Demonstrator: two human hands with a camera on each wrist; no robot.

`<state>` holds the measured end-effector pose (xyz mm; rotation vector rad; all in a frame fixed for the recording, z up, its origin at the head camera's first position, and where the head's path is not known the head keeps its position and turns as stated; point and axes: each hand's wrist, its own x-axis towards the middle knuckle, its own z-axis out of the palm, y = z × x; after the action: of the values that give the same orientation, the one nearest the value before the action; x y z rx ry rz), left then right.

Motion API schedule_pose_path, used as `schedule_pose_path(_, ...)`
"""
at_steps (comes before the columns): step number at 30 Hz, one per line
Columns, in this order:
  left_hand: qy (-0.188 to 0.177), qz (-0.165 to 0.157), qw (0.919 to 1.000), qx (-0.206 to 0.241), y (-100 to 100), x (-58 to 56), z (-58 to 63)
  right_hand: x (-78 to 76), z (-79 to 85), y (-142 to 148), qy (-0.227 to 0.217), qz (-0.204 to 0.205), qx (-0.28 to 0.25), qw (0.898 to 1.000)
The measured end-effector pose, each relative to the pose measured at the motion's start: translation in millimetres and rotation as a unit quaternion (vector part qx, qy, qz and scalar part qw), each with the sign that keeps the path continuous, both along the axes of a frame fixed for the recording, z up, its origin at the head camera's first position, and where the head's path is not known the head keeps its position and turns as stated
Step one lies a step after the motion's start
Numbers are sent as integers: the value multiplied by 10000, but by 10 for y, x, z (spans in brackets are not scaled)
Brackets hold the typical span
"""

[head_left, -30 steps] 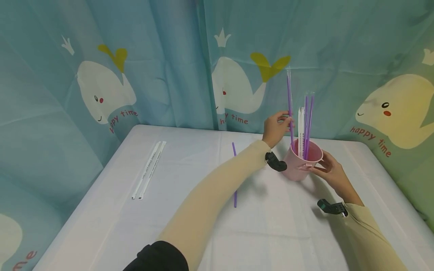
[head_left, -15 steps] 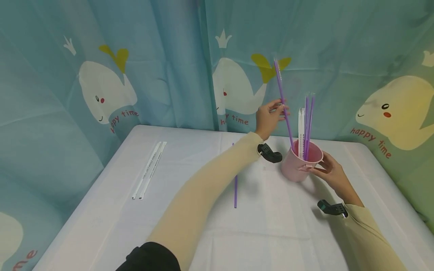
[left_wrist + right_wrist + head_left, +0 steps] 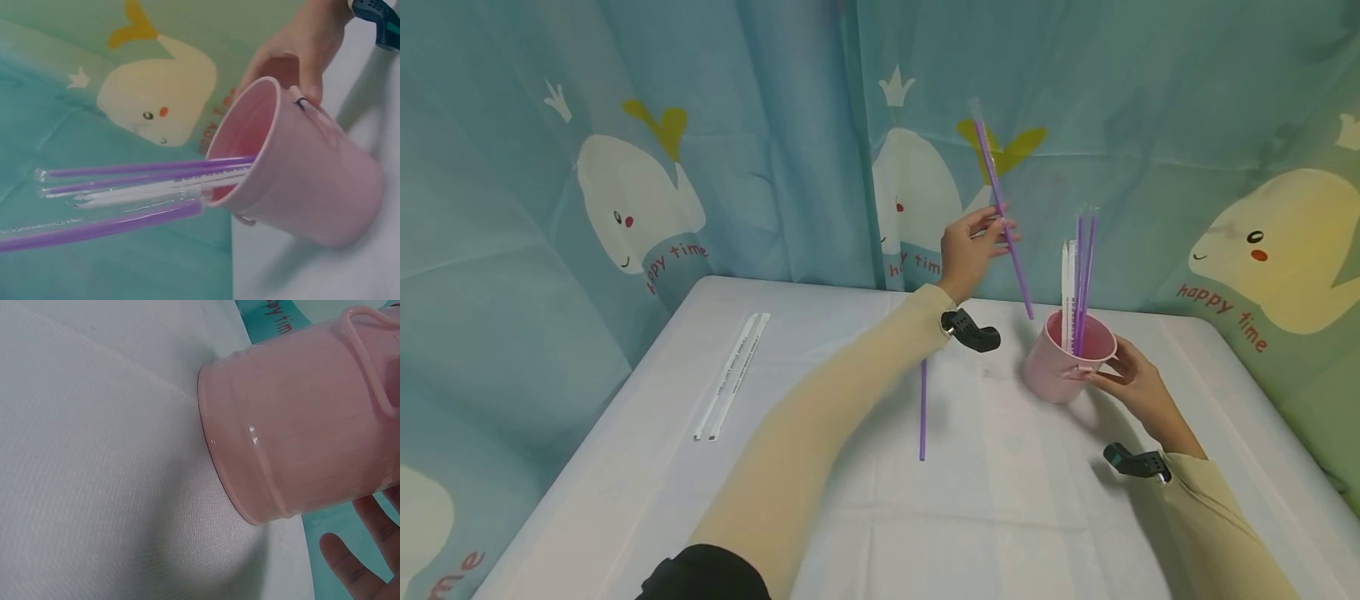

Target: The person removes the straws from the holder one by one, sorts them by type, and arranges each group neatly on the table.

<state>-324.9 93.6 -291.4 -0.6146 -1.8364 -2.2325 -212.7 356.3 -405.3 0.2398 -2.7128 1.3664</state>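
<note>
My left hand (image 3: 970,250) pinches a purple straw (image 3: 1018,271) in a clear wrapper, tilted with its top leaning left. The straw's lower end hangs just above and left of a pink bucket (image 3: 1051,375), outside its rim. In the left wrist view this straw (image 3: 125,229) shows in front of the bucket. With thumb and fingers, my right hand (image 3: 1138,390) grips the bucket at its right side near the rim; some fingers are hidden behind it. Inside the bucket stand wrapped purple straws (image 3: 1089,262) and white paper-wrapped straws (image 3: 1066,287).
Another purple straw (image 3: 922,417) lies on the white table (image 3: 1000,517), partly covered by my left sleeve. Two white paper-wrapped straws (image 3: 730,379) lie side by side at the left. A curtain (image 3: 790,167) with whale prints hangs behind the table.
My left hand has moved left and up, lifting the purple straw out of the bucket and tilting it. My right hand and the bucket have stayed in place.
</note>
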Motion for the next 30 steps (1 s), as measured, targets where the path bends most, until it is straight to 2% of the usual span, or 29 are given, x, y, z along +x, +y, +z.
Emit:
schedule_pose_path(5, -105, -95, 9997, -177, -108, 17, -52, 8, 3, -1, -48, -33, 84, 9999)
schedule_pose_path(8, -298, -183, 9990, -262, -177, 43, -87, 9, 5, 5, -98, -66, 135, 9998)
schedule_pose_path(17, -693, -521, 9951, -466, -435, 168, -157, 4, -11, 34, -116, -72, 123, 9998)
schedule_pose_path(25, -962, -564, 9894, -933, -657, 252, -311, -4, -7, 28, -99, -61, 137, 9998)
schedule_pose_path(30, -1235, -589, 9826, -1256, -763, 316, -404, -12, 0, 22, -147, -98, 171, 9997)
